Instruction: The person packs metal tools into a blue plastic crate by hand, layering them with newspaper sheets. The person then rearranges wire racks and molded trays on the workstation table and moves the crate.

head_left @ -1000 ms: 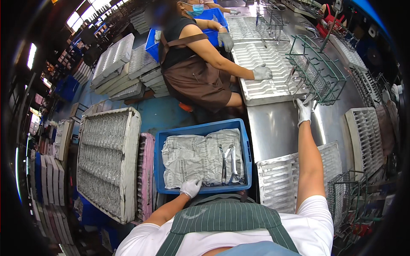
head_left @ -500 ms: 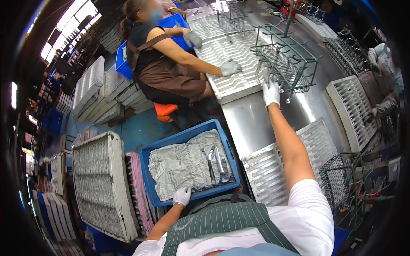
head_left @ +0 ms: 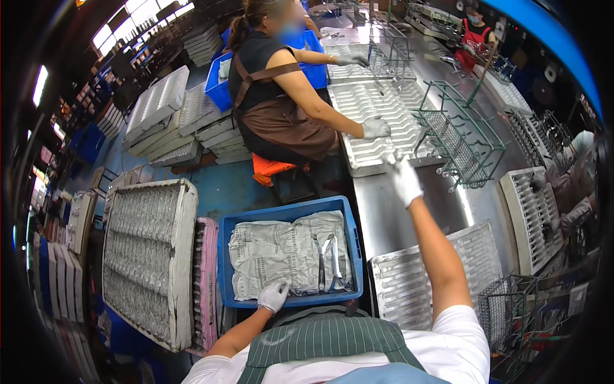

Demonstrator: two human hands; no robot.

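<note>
My left hand [head_left: 274,296], in a white glove, is closed over the near rim of a blue plastic bin [head_left: 224,256]. Inside the bin, crumpled printed paper [head_left: 268,253] lies under a few shiny curved metal parts [head_left: 329,259] at the right. My right hand [head_left: 405,181], gloved too, is stretched far forward over the metal table, by the near corner of a white ridged tray [head_left: 364,163]. Its fingers are smeared by motion, and whether they hold a metal part cannot be made out. Right of it stands a green wire rack [head_left: 464,141] with a mesh basket.
A co-worker [head_left: 281,96] in a brown apron sits across, one gloved hand [head_left: 376,128] on the ridged tray. Another ridged tray [head_left: 409,275] lies under my right arm. A dark mesh basket [head_left: 505,304] stands at the right. Large white trays [head_left: 182,256] lean left of the bin.
My right hand has drawn back from the green rack toward me. The co-worker's farther hand has reached out over the table. My left hand stays at the bin's rim while the view has shifted.
</note>
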